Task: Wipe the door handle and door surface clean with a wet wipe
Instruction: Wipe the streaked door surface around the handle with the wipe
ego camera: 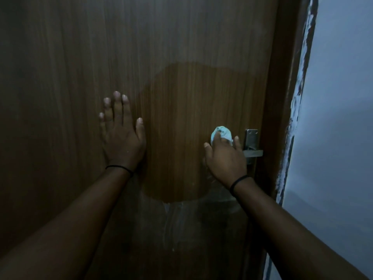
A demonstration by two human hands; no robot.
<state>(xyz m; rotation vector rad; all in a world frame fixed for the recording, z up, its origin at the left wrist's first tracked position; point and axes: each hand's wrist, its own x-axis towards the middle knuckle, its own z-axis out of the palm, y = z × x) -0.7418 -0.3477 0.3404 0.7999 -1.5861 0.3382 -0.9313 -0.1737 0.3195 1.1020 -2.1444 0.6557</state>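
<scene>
Door surface: brown wood-grain door (181, 47), shut or nearly shut against its frame at the right; a pale wall (333, 98) lies beyond the frame.
Left hand: the left hand (121, 136) lies flat on the door, fingers spread, holding nothing. Judged purpose: to brace the panel so it does not swing or rattle under wiping pressure.
Right hand: the right hand (224, 158) presses a bunched wet wipe (221, 135) against the door, fingers closed over the wad with only its upper part showing past the fingertips.
Wipe position: on the door face, just beside the handle plate and to its left; whether it touches the plate cannot be told.
Door handle: metal lever and backplate (251, 144) at the door's right edge, partly hidden behind the right hand. No wipe on it at this moment.
Cleaned zone: 1 darker, damp-looking patch (181, 128) spreads between the 2 hands, its curved edges consistent with sweeping strokes.
Outstanding zone: pale, streaky film (181, 223) below the patch; the upper door also looks dull and unwiped.
Stage, as judged: door wiping partly done; whether the handle has been cleaned cannot be told.
Risk noted: a wad bunched this small covers little area per stroke, so streaks at the patch border are likely.
Wrists: 1 dark band (240, 181) on each.
</scene>
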